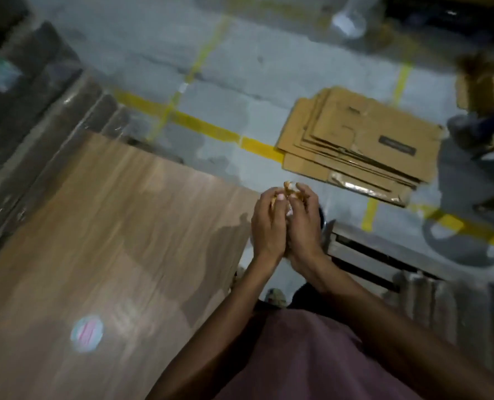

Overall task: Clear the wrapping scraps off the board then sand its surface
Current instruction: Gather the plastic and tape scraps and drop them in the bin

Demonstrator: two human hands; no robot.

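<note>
Left hand (pixel 269 223) and right hand (pixel 303 223) pressed together beside board (pixel 110 226) edge, fingers (pixel 280 197) curled shut around crumpled wrapping scraps (pixel 288 188)

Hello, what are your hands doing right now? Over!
Left hand and right hand pressed together, balling up wrapping scraps beside the board. Round sticker on board. Sanding not started.

Smooth wood-grain board (pixel 101 232) with a soft sheen; matt brown cardboard sheets (pixel 364 140); rough grey concrete floor (pixel 240 90)

Board (pixel 101 226) surface lies open; only a sticker (pixel 86 334) interrupts it.
</note>
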